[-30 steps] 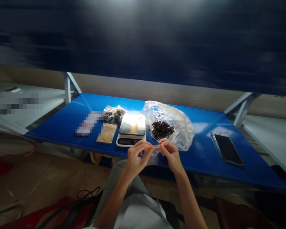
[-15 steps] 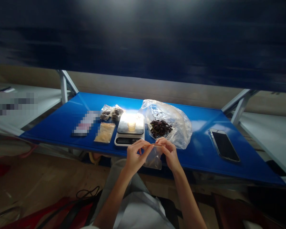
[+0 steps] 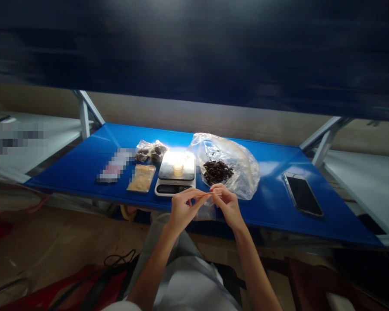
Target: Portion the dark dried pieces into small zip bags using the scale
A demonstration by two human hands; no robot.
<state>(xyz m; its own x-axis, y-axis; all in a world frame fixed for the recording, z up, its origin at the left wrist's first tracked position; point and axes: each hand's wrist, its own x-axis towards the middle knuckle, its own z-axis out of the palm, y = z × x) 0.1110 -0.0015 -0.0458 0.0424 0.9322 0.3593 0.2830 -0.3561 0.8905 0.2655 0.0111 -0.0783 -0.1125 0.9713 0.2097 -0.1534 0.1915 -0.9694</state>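
Both of my hands pinch the top edge of a small clear zip bag at the table's front edge. My left hand is closed on its left side, and my right hand on its right side. The bag hangs down between them, partly hidden by the fingers. Just behind my left hand stands a white kitchen scale with a small clear cup on its plate. Beyond my right hand lies a large open plastic bag with a heap of dark dried pieces.
Left of the scale lie a bag of pale, yellowish contents, small bags of dark pieces and a blurred-out packet. A phone rests toward the right of the blue table. A dark blue panel overhangs the back.
The small bag's top edge has tilted and my fingers have come closer together along it. The bag's lower part hangs a little higher. The objects on the table have stayed in place.
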